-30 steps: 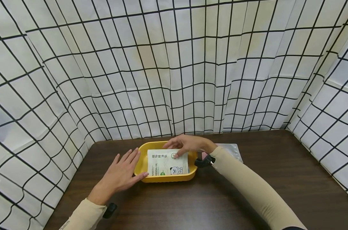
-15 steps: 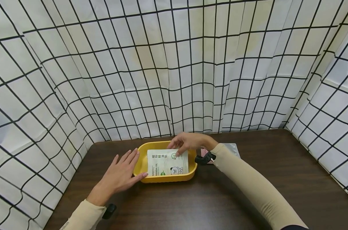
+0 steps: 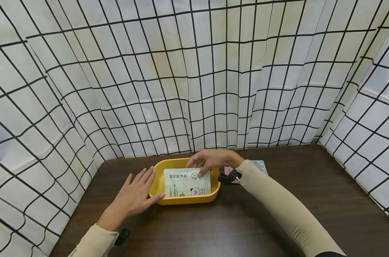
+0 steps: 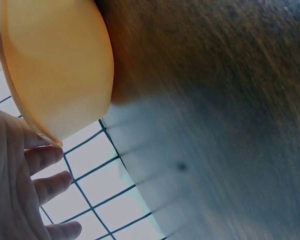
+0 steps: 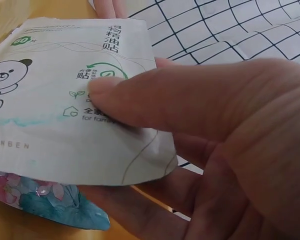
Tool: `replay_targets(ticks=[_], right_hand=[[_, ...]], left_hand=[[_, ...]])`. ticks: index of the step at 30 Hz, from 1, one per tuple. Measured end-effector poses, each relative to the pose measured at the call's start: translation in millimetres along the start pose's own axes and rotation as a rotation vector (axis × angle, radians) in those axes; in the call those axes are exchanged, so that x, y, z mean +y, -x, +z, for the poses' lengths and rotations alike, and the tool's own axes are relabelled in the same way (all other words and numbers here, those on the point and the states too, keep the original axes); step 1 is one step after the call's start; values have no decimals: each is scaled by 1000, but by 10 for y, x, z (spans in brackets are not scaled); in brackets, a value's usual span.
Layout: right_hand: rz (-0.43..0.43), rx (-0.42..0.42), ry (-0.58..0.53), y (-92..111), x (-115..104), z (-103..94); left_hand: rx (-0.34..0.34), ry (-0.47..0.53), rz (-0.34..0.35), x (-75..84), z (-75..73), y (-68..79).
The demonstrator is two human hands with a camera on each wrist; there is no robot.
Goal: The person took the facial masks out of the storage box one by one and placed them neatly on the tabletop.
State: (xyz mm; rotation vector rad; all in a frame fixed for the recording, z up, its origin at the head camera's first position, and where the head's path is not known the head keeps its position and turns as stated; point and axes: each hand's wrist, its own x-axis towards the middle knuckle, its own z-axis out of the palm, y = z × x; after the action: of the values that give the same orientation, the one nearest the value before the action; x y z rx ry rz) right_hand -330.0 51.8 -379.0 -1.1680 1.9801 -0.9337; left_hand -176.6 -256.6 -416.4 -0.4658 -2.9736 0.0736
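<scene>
A yellow plastic basket [image 3: 188, 201] sits on the table with a white packet [image 3: 181, 182], printed with a cartoon bear and green marks, in it. My right hand [image 3: 212, 159] reaches over the basket's back right and pinches the packet's edge, thumb on top and fingers underneath, as the right wrist view shows. Below the packet in that view lies a second pouch [image 5: 65, 200] with blue and pink flowers. My left hand [image 3: 134, 192] rests against the basket's left end, fingers extended and thumb at the front rim. The left wrist view shows the basket's outer wall [image 4: 60, 65] beside those fingers.
A silver and pink packet [image 3: 260, 166] lies right of the basket, partly hidden by my right wrist. The dark wooden table [image 3: 207, 228] ends at a white curtain [image 3: 181, 89] with black grid lines, which surrounds it at the back and sides.
My right hand has shifted slightly right along the packet's upper edge since a second ago. Over the last half second the packet has moved very slightly. My left hand has stayed on the basket.
</scene>
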Motion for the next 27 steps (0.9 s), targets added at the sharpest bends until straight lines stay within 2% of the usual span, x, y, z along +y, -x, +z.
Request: replay_targets(ticks=[5, 11, 20, 27], right_hand=[[-21, 17, 8, 7, 8, -2], [-54, 84, 6, 32, 39, -33], [-116, 113, -134, 102, 70, -120], [-124, 164, -236, 219, 84, -212]], left_hand=[[4, -2, 3, 1, 0, 1], [-3, -1, -2, 5, 1, -4], [7, -10, -7, 9, 6, 0], [23, -9, 7, 0, 14, 12]])
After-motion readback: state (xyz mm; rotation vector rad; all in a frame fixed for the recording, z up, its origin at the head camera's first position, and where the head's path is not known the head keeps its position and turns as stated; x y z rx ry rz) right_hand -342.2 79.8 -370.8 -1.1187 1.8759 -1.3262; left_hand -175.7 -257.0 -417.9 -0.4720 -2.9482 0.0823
